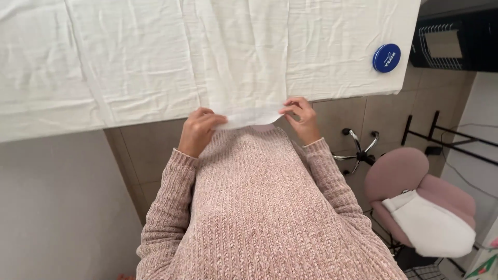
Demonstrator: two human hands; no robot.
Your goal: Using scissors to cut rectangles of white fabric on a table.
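Cloth (236,62) edge (white, on the table (46,124)) is pinched by left hand (198,129) and right hand (301,118).

A single head-worn camera looks steeply down the wearer's chest from close above, facing the desk (155,67) that fills the frame from 10 to 1 o'clock. A pink chair (410,181) sits at 4 o'clock, a grey wall at 8 o'clock.

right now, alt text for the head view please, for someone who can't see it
Both hands, the left hand and the right hand, pinch the near edge of a white cloth spread over a table, seen from above a pink knit sweater. A round blue tin sits at the table's right end; a pink chair stands beside it.
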